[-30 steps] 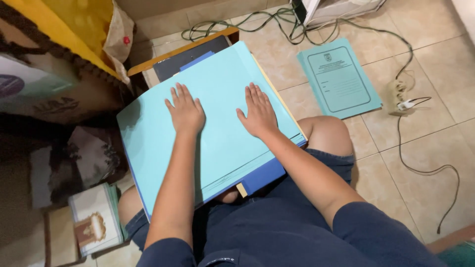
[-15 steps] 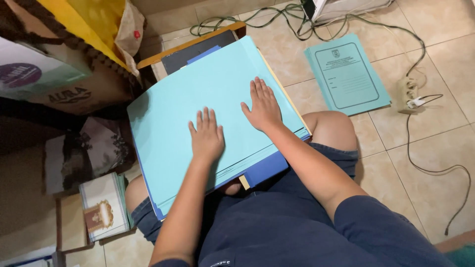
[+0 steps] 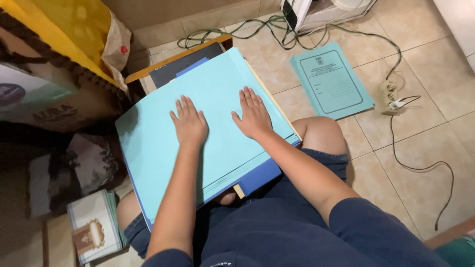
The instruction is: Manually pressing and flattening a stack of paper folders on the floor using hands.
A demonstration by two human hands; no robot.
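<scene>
Both hands lie flat with fingers spread on the light blue folder (image 3: 217, 99): left hand (image 3: 189, 124), right hand (image 3: 254, 114). The folder rests on the lap, over a dark blue folder (image 3: 260, 177) below the wrists. Uneven pressure could slide this stack off the knees.

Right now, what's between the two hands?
In the head view, only bare light blue folder lies between the left hand and right hand, both flat on it.
</scene>
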